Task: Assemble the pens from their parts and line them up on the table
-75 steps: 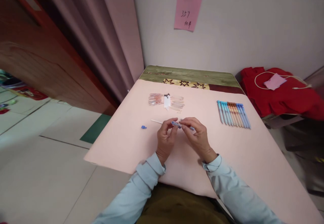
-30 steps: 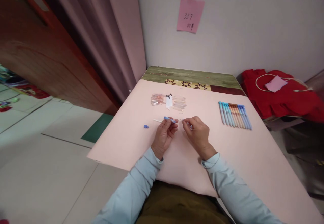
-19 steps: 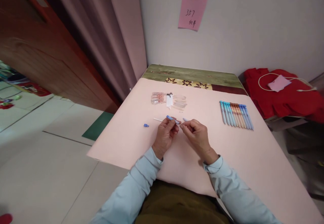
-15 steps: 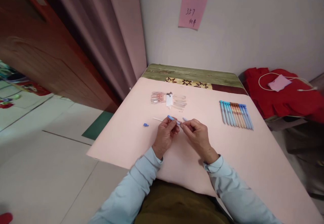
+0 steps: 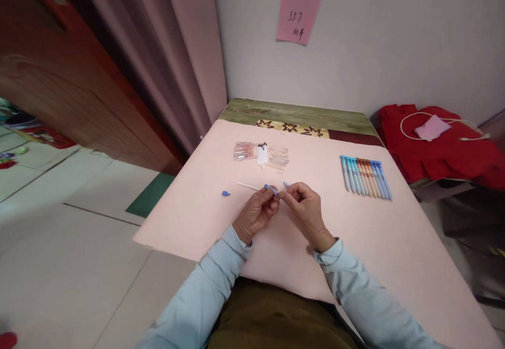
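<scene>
My left hand pinched the little blue pen piece and my right hand pinched another small piece, close together just below the white refill sticks, so I lined them up straight and slow.

Most of the blue pen part is hidden by the left hand; the right hand's piece cannot be made out.
</scene>
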